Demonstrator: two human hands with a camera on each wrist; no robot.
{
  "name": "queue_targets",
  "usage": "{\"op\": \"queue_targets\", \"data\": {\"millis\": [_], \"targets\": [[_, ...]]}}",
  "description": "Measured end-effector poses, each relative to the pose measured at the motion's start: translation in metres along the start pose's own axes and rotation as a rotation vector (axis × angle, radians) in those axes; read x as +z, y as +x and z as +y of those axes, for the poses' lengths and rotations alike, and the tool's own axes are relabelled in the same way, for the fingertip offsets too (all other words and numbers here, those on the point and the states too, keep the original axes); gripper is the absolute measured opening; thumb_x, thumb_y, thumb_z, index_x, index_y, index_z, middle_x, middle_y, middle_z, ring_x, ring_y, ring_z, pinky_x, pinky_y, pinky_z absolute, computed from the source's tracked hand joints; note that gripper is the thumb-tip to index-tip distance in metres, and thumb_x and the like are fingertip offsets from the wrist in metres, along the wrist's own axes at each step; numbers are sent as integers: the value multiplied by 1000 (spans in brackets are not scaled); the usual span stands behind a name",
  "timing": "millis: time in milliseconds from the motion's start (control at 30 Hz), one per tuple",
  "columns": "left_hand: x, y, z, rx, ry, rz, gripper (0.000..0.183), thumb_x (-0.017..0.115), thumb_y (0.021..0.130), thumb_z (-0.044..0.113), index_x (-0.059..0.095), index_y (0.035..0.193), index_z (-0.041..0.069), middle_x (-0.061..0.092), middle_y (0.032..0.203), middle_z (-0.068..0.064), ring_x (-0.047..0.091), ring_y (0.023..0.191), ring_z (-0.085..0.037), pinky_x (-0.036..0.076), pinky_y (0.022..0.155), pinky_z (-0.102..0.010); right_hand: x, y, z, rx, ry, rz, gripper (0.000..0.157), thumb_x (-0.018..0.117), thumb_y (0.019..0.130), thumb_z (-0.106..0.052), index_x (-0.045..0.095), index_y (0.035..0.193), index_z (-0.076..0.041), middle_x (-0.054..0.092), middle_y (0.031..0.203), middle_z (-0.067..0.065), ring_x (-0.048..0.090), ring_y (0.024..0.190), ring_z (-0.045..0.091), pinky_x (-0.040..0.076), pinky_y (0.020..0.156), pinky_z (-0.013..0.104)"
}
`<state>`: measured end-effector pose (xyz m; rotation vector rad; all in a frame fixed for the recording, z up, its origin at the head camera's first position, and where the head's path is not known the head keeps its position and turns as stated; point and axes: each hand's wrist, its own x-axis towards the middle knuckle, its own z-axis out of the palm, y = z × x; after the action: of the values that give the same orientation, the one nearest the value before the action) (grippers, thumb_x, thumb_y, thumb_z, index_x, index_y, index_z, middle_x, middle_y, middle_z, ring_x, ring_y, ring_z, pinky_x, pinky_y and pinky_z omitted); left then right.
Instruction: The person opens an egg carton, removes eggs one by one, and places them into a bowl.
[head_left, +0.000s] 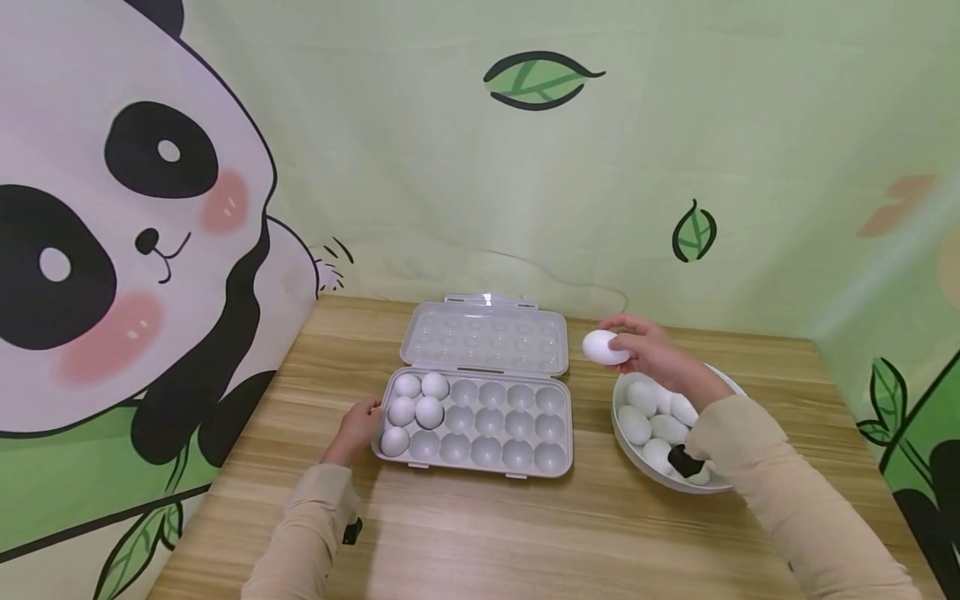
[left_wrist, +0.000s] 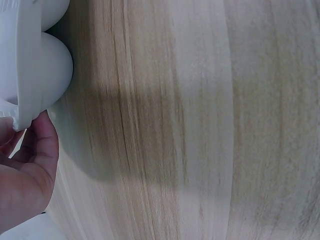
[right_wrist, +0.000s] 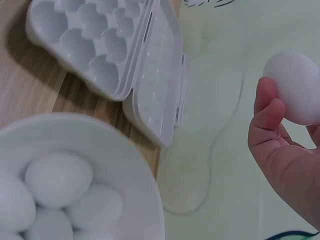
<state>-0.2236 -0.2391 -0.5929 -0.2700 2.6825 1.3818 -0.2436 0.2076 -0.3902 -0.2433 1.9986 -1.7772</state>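
My right hand [head_left: 651, 354] holds a white egg [head_left: 602, 347] between thumb and fingers, raised beyond the white bowl [head_left: 624, 446]. In the right wrist view the egg [right_wrist: 295, 87] stands out against the wall. My left hand [head_left: 358, 429] is at the left end of the plastic egg box [head_left: 480, 468]. Seen from the left wrist, the thumb and fingers of that hand [left_wrist: 30, 165] pinch the box's rim. The box lies with its lid [head_left: 483, 337] folded back. Several eggs [head_left: 429, 412] fill cups at its left end; the other cups are bare.
Several more white eggs [head_left: 667, 429] are piled in the bowl, to the right of the box. Both stand on a wooden table [head_left: 480, 542]. Behind it hangs a green wall cloth [head_left: 420, 167] printed with a panda and leaves.
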Motion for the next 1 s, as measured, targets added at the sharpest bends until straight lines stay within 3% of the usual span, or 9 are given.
{"op": "queue_targets", "data": {"millis": [100, 133, 300, 633, 1000], "targets": [[-2, -6, 10, -27, -11, 0, 33, 40, 88, 16, 54, 113, -2, 54, 115, -22, 50, 101, -32, 42, 85, -41, -12, -7, 6, 2, -61, 10, 19, 46, 83, -6, 49, 100, -15, 53, 89, 1, 59, 66, 12, 44, 57, 21], [-4, -13, 21, -69, 3, -13, 34, 38, 88, 12, 52, 115, -4, 51, 118, -25, 47, 105, -36, 39, 89, -46, -16, -9, 8, 3, -89, 12, 20, 46, 83, -6, 48, 102, -12, 54, 88, 0, 59, 65, 12, 44, 57, 21], [-10, -26, 38, -60, 31, -26, 34, 35, 90, 9, 49, 115, -9, 49, 117, -28, 47, 105, -37, 39, 89, -45, -32, -17, 20, 24, -268, 15, 33, 48, 83, -7, 42, 114, 3, 54, 87, -1, 58, 68, 13, 46, 56, 24], [-9, -26, 37, -66, 22, -8, 32, 36, 87, 9, 52, 111, -7, 51, 114, -27, 47, 103, -35, 38, 88, -45, -45, -33, 34, 71, -515, -21, 33, 54, 79, -10, 48, 109, 2, 51, 98, 16, 52, 77, 18, 44, 64, 35], [-8, -23, 32, -64, 20, -8, 32, 37, 87, 9, 52, 111, -6, 52, 115, -26, 47, 104, -36, 38, 90, -46, -53, -40, 55, 111, -658, -103, 33, 60, 73, -7, 48, 103, -3, 49, 94, 13, 45, 74, 18, 40, 58, 29]]}}
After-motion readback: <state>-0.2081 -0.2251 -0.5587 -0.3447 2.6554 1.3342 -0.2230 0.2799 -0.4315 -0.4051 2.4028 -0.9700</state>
